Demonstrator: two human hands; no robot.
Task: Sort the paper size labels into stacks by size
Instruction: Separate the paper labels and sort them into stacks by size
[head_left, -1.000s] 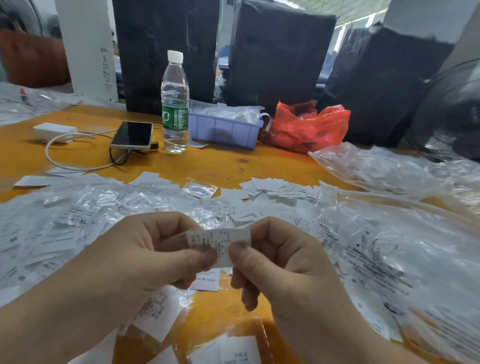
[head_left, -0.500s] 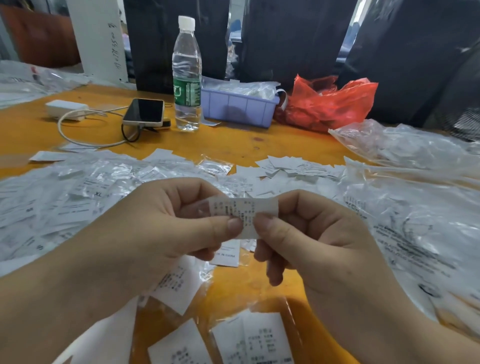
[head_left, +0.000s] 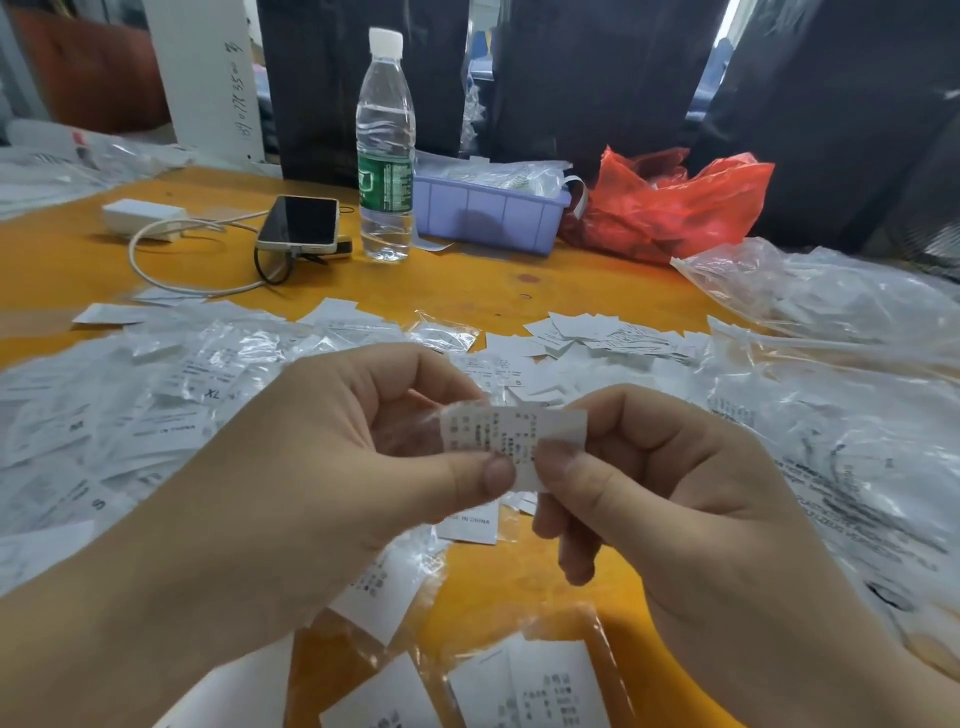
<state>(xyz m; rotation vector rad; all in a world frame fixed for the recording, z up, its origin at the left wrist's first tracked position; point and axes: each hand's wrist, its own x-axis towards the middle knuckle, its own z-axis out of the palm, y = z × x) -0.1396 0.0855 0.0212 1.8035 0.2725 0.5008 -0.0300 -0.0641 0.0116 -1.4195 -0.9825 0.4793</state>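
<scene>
A small white paper label with printed text is held up over the orange table. My left hand pinches its left half between thumb and fingers, and my right hand pinches its right half. Under and around my hands lie many loose labels and small clear bags of labels marked XL and S. A loose heap of labels sits just beyond my hands. More bagged labels lie at the near edge.
At the back stand a water bottle, a phone, a white charger with cable, a purple plastic bin and a red plastic bag. Large clear plastic bags cover the right side.
The view has tipped down slightly, so the back objects sit higher in frame. Both hands keep pinching the same label, which has shifted a little to the right.
</scene>
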